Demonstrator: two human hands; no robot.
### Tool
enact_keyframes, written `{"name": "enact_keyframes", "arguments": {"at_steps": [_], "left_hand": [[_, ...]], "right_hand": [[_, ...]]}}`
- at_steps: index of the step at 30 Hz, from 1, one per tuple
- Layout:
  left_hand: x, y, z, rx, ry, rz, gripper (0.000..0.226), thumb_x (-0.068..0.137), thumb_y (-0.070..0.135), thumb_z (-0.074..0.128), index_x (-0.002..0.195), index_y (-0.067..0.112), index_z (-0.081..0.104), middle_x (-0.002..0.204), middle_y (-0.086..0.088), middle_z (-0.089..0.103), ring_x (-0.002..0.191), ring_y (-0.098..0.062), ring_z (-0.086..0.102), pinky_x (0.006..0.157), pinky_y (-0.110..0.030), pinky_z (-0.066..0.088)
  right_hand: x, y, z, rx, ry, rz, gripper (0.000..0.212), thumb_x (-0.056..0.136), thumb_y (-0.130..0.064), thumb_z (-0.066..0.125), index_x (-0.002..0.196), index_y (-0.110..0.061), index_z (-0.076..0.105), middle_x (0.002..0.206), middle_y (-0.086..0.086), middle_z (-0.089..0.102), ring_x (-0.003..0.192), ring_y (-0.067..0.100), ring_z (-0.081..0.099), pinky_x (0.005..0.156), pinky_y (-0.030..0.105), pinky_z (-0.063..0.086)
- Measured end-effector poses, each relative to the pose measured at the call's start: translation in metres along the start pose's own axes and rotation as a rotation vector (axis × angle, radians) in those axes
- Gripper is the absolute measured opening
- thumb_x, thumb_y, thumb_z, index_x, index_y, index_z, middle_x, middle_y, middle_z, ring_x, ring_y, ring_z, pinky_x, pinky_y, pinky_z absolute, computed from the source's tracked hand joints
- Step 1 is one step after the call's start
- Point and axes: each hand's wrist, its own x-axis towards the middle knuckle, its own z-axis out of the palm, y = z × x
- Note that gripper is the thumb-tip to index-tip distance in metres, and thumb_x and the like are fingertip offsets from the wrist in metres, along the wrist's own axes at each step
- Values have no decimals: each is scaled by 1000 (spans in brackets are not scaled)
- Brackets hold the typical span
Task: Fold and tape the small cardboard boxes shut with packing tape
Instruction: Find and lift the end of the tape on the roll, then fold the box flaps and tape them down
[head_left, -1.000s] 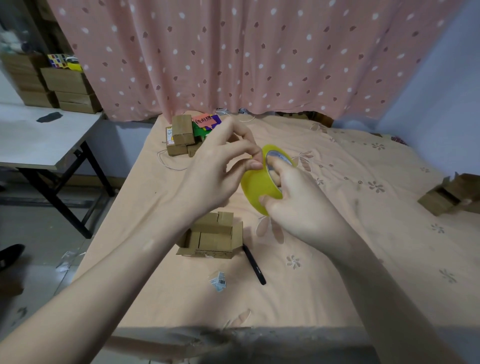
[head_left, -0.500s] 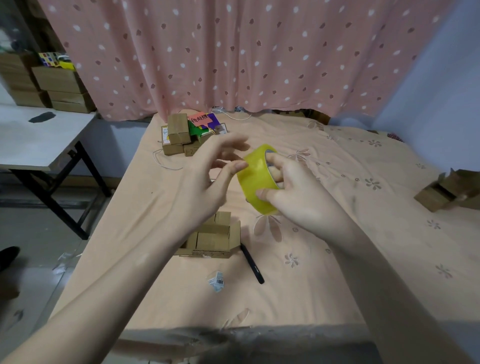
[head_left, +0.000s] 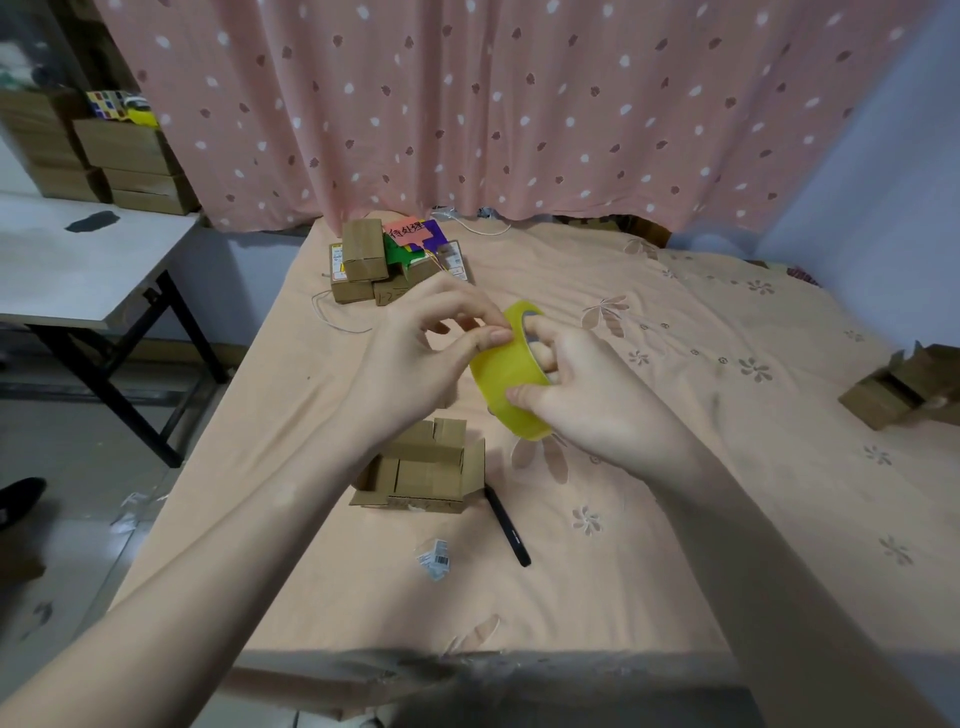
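We see a bed (head_left: 675, 493) covered with a peach sheet printed with small flowers; we take it as our landmark. On it, near its front edge, lies a black pen (head_left: 506, 525), and just in front of the pen a crumpled barcode label (head_left: 435, 557). At the bed's far end rest bright paper cards (head_left: 415, 236) with handwriting, and a white cord (head_left: 337, 317) loops beside them. Behind the bed hangs a pink dotted curtain (head_left: 493, 104). To the bed's left stands a white worktop (head_left: 72, 265) on black legs, and a dark shoe (head_left: 18, 499) sits on the floor (head_left: 67, 441).
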Motion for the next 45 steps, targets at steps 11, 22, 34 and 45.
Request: {"name": "enact_keyframes", "arguments": {"at_steps": [11,22,34,45], "left_hand": [[-3,-8,-2,330,-45,78,10,88,5,44,85,2,53,76,7,43,73,-6,40,68,-13,29],[-15,-24,-18,143,-203,-154,18,92,-4,48,85,13,51,72,10,52,67,-1,53,61,-15,40],[-23,-66,-37,108,-176,-413,30,77,9,75,101,18,60,86,6,61,54,-1,48,59,-9,37],[-51,-127,-33,127,-410,-529,33,67,-9,73,76,15,52,59,3,68,55,3,57,56,-6,38]], "right_hand": [[2,20,29,3,52,-28,71,85,-33,68,143,-25,28,110,5,65,99,21,62,89,39,50],[20,38,47,93,9,46,82,85,-39,67,144,-45,11,79,-19,60,86,14,55,75,28,44],[33,46,98,433,-20,174,12,87,-45,63,94,-36,60,95,13,70,77,38,70,77,53,56],[28,80,184,615,-70,618,35,87,-40,66,97,-6,68,102,25,68,98,45,63,91,60,48]]}}
